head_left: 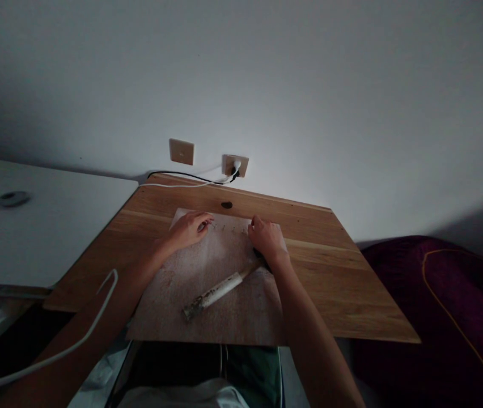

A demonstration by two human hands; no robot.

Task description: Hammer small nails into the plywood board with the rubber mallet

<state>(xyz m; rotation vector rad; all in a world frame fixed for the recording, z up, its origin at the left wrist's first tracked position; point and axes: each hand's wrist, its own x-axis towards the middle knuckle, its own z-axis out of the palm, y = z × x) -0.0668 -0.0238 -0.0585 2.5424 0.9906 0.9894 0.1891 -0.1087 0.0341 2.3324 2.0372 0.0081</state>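
A thin, pale brown board (216, 266) lies in front of me, with several small nails (224, 228) in a row near its far edge. My left hand (191, 229) is at the left end of that row, thumb and fingers curled into a pinch beside a nail; what is between the tips is too small to make out. At the right end, my right hand (265, 237) rests with its fingers bent together, their tips hidden. Between my forearms a hammer (218, 291) lies slantwise on the board, its worn white grip towards me and its dark head partly behind my right wrist.
Under the board is a wooden tabletop (322, 266) with a dark cable hole, set against the wall. Cables run from a wall socket (229, 165). A white table (54, 226) adjoins on the left; a purple beanbag-like mass (449, 306) sits right. A white cable (92, 328) crosses my left forearm.
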